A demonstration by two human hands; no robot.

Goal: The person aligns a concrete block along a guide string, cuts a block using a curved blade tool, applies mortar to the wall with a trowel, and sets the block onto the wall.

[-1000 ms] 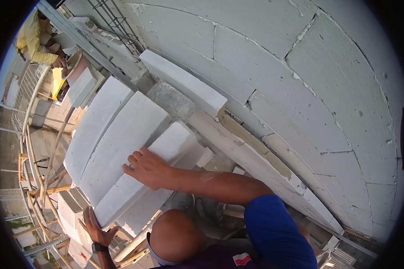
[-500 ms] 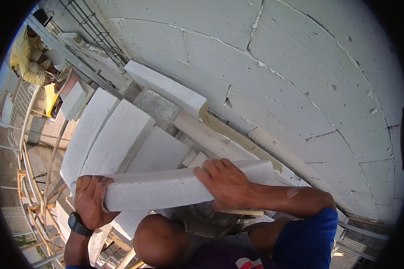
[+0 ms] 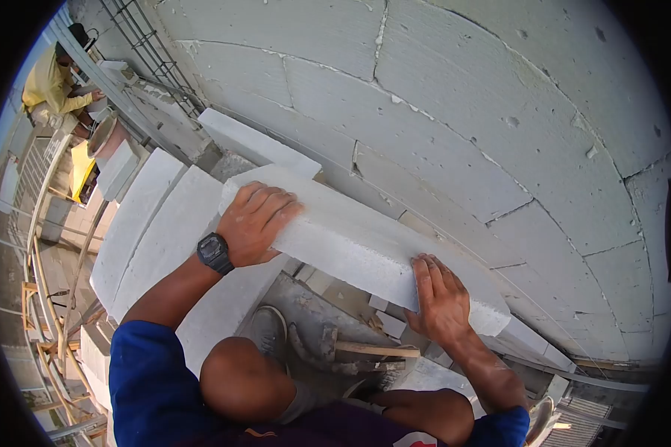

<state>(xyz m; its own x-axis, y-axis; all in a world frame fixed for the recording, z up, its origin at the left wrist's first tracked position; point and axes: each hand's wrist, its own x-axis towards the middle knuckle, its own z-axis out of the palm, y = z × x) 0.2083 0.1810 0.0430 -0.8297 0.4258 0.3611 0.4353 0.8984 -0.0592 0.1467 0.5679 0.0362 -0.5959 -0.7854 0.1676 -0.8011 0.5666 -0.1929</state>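
A long white aerated concrete block [image 3: 343,235] lies slantwise in front of me, close alongside the block wall [image 3: 470,141]. My left hand [image 3: 257,223], with a black watch at the wrist, grips it near its upper-left end. Toward the lower-right end my right hand [image 3: 441,298] is wrapped over the near edge. Just past the upper-left end sits another white block [image 3: 257,145] against the wall. The held block hides most of the ledge below it, so I cannot tell whether it rests there.
Several large white blocks [image 3: 145,223] stand at the left. Below me lies a wooden-handled tool [image 3: 376,349] near my shoe [image 3: 268,331]. A co-worker in yellow [image 3: 48,86] bends beside a bucket [image 3: 106,135] at the upper left. Steel rebar [image 3: 145,41] runs along the wall.
Both hands have carried the block up and rightward to the wall, turning it from nearly level to slanted. It now covers the mortar strip. The co-worker's arm has moved away from the bucket.
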